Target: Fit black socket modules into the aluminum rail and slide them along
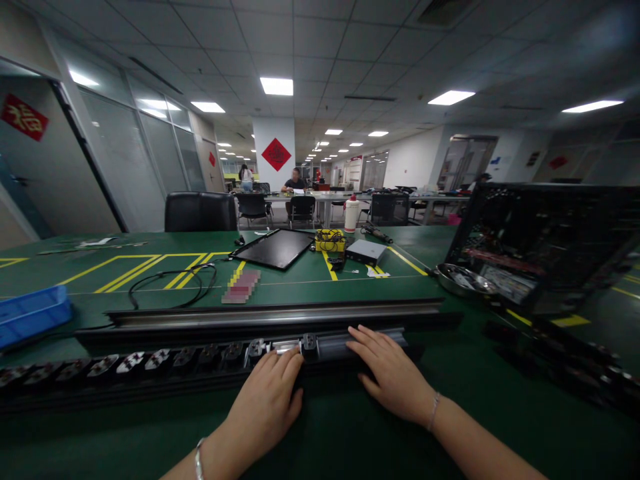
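A long black power strip with a row of sockets lies across the green table in front of me. My left hand rests palm down on its near edge, fingers stretched toward a socket module. My right hand lies flat, fingers spread, over a grey cover section at the strip's right end. Neither hand holds anything. Behind the strip lies a long black and silver rail, parallel to it.
A blue bin sits at the left, a black cable loop and a flat black panel farther back. An open computer case and a metal dish stand at the right. People sit at distant desks.
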Motion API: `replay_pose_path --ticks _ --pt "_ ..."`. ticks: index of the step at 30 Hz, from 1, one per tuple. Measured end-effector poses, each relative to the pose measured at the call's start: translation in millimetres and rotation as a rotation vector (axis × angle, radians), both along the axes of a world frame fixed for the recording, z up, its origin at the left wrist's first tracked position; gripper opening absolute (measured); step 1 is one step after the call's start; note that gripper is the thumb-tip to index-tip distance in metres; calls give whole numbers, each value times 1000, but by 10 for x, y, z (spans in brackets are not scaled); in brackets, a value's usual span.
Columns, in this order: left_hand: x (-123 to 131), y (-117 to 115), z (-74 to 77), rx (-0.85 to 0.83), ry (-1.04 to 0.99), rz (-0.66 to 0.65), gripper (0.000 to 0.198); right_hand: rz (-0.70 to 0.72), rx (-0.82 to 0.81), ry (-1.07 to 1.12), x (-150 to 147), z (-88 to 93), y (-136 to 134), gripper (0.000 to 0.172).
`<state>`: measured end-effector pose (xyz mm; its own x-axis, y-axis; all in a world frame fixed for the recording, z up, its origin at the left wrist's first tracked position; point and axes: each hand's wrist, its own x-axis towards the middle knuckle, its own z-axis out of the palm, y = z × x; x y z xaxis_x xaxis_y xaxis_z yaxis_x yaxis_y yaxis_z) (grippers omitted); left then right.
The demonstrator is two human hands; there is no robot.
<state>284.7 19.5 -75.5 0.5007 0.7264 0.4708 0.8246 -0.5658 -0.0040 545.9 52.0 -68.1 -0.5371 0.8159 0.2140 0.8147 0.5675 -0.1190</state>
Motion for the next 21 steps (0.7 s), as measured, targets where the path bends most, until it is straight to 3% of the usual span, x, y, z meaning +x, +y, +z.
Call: replay_pose_path --ticks 21 --pt "10 -8 35 -93 14 17 51 -4 -5 -8 2 -2 4 59"
